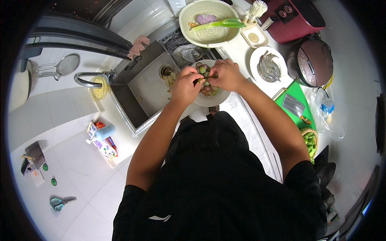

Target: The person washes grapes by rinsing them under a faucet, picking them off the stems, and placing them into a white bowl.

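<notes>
A bunch of red and green grapes lies on a white plate at the sink's right edge. My left hand reaches over the plate's left side, its thumb and fingertips pinched on a grape. My right hand comes in from the right, fingers closed on a part of the grape stem near the middle of the bunch. The fingertips of both hands are close together over the grapes. The fingers hide part of the bunch.
Left is the steel sink with food scraps at its drain; a colander stands behind. To the right are a plate of shrimp, a green cutting board with a cleaver, and a rice cooker.
</notes>
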Tool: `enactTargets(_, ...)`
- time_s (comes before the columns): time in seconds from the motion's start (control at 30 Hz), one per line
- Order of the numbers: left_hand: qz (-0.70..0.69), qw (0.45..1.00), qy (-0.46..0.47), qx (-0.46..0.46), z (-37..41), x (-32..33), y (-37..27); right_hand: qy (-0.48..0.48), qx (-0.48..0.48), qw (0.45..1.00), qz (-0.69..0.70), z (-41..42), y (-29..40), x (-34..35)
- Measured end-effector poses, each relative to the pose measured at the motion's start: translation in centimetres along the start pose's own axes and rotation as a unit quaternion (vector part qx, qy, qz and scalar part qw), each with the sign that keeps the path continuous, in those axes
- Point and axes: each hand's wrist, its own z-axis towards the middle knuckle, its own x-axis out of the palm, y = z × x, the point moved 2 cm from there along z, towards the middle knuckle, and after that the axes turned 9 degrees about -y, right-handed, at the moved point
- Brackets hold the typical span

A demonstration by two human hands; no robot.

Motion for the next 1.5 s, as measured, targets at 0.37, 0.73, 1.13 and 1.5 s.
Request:
enactTargets(0.37,0.051,0.998,0.036,-0.016,1.6,-0.7,-0.7,-0.126,-0.344,0.929,-0.047,0.9,0.3,-1.7)
enactTargets(0.73,0.078,0.995,0.057,-0.035,1.6,-1.2,-1.1,-0.195,-0.335,0.92,-0.052,0.8,-0.3,-1.2)
enactTargets(1.13,0.084,0.995,-0.043,0.023,-1.8,-1.6,-1.3,-0.265,-0.065,0.96,0.066,-3.4,2.6,3.2)
enactTargets(1.5,0.101,0.993,-0.065,0.008,-2.1,-0.6,-1.3,-0.231,0.002,0.969,0.086,-2.9,3.2,3.6)
